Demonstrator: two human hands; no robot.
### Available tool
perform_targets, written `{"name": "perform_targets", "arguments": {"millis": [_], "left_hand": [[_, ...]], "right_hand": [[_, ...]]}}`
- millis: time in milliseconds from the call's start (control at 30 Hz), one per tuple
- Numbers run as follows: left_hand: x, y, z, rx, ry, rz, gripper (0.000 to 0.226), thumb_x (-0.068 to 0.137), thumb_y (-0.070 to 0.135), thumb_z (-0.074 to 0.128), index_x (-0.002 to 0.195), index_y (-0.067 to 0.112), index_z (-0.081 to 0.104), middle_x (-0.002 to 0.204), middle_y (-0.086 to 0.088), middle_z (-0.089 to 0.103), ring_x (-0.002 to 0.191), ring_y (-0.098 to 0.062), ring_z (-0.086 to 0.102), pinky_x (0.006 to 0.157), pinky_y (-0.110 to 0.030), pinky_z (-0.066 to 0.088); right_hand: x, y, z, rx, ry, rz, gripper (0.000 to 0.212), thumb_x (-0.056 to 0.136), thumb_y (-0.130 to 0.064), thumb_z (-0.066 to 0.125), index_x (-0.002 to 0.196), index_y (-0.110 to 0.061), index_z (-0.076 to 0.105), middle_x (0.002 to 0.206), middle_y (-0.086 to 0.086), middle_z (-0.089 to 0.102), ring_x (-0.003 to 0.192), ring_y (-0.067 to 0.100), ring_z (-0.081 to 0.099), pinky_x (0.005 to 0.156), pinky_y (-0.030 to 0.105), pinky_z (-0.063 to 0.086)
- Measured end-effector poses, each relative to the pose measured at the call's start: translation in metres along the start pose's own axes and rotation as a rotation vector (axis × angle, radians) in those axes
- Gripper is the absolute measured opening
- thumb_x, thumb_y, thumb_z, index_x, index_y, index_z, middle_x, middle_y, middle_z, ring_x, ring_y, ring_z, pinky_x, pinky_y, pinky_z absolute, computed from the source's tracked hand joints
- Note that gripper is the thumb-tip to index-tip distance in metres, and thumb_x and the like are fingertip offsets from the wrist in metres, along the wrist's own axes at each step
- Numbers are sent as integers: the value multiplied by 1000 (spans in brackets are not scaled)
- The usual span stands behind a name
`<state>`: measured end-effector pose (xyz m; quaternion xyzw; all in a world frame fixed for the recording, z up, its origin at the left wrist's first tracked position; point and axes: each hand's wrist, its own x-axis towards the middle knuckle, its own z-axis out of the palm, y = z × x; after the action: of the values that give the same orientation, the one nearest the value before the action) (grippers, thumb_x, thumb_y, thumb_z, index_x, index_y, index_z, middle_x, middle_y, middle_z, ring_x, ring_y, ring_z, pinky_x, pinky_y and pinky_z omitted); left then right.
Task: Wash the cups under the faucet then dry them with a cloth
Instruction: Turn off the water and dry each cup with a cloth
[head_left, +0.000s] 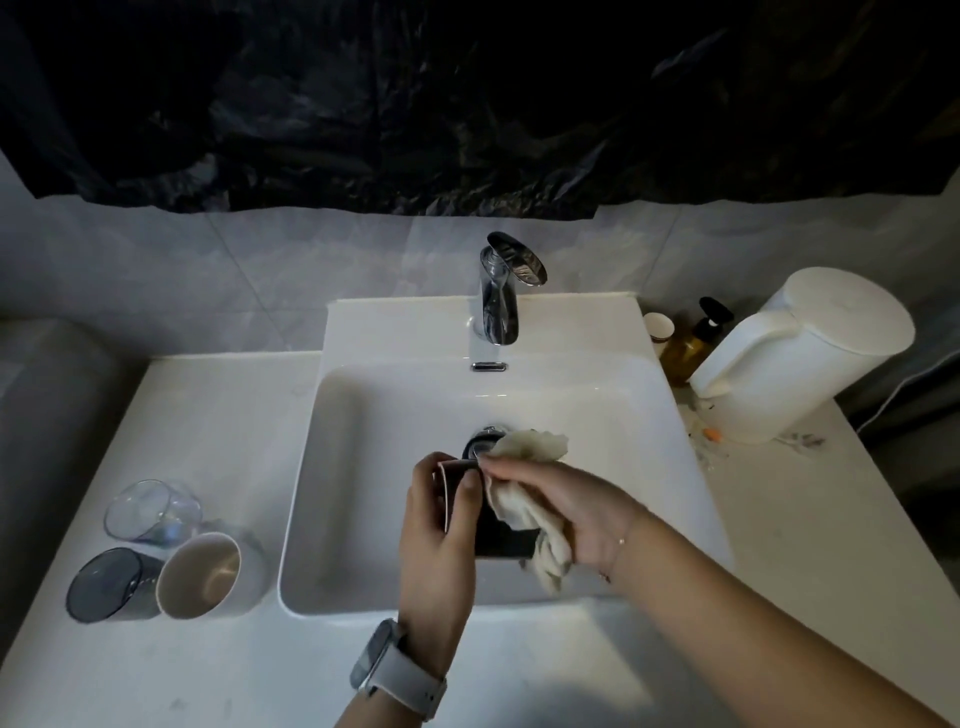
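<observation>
Drying step, seen from the head camera. The left hand (439, 525) holds a dark cup (498, 525) on its side above the sink (363, 415), fingers curled round the rim end, thumb laid across the wall. The right hand (561, 506) grips a pale cloth (524, 501), fingers closed on it and pressing it against the cup's outer wall; part of the cloth bunches above the fingers, near the drain (480, 441). The faucet (501, 291) appears to run no water, so washing of this cup is judged done. The next move likely calls for turning the cup within the left grip so the cloth reaches the unwiped side and the inside. On the desk (208, 405) to the left lie a clear glass (150, 512), a smoky glass (106, 584) and a beige cup (200, 577), close together and well apart from the hands; whether they are dry cannot be told. To the right stand a white jug (800, 358), a pump bottle (693, 343) and a small paper cup (658, 327). Nothing obstructs the hands.
</observation>
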<state>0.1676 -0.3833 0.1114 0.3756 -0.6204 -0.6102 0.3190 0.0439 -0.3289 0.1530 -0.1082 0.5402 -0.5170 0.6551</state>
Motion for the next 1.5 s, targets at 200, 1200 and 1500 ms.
{"name": "perform_targets", "arguments": {"millis": [200, 1200, 1500], "left_hand": [[5, 15, -15, -117, -39, -13, 44, 86, 55, 46, 108, 19, 56, 98, 2, 67, 97, -21, 63, 86, -39, 50], [19, 46, -4, -277, -285, -699, 37, 91, 33, 40, 94, 9, 69, 83, -15, 63, 62, -27, 60, 54, -27, 49], [-2, 26, -6, -19, -197, -68, 46, 90, 60, 43, 114, 25, 62, 105, 3, 70, 98, -20, 68, 82, -52, 56]], "right_hand": [[-8, 0, 13, -67, 2, -241, 11, 82, -22, 71, 78, -13, 65, 66, 25, 58, 70, 27, 61, 62, 20, 48], [-43, 32, 9, -494, 230, -539, 16, 78, -17, 73, 82, -2, 68, 79, 8, 71, 79, 13, 68, 76, 28, 55], [-40, 7, 9, -35, 86, -328, 14, 88, -9, 64, 78, 2, 61, 57, 6, 65, 59, 9, 65, 61, 22, 52]]}}
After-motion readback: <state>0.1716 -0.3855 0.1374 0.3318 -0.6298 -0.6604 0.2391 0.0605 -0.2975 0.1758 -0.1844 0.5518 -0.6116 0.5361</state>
